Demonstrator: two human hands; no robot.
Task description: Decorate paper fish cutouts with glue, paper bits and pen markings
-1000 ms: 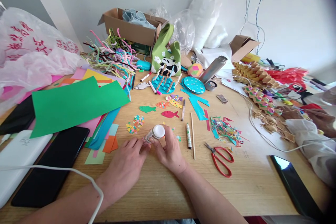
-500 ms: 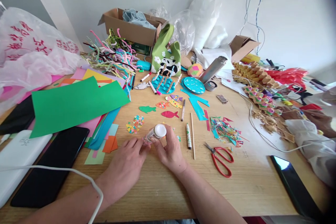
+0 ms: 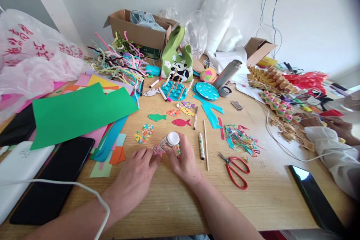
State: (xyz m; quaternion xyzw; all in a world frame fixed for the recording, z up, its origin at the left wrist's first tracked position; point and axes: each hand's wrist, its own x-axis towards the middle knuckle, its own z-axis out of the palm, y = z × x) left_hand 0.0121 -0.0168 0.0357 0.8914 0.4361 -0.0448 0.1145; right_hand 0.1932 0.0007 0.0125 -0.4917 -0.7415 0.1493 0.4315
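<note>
My right hand [image 3: 184, 161] is wrapped round a white glue stick [image 3: 172, 139], its round white end facing up toward me. Under the glue stick lies a small pink paper cutout [image 3: 156, 150], perhaps a fish, mostly covered. The fingers of my left hand [image 3: 137, 170] press the cutout flat on the table at its left side. Just beyond my hands are small piles of coloured paper bits [image 3: 147, 130]. Farther back lie a green paper fish [image 3: 157, 117], a red paper fish [image 3: 181, 122] and several patterned ones.
Right of my hands are a green-and-white marker [image 3: 201, 146], a wooden stick [image 3: 206, 146], red-handled scissors [image 3: 233, 168] and paper scraps [image 3: 242, 138]. Green paper sheets [image 3: 84, 114] and phones lie left. A steel flask [image 3: 229, 75] stands behind. Another person's sleeve [image 3: 323, 142] reaches in at right.
The glue stick in my right hand has shifted slightly to the right over the pink cutout, uncovering more of it. My left hand stays nearly in place.
</note>
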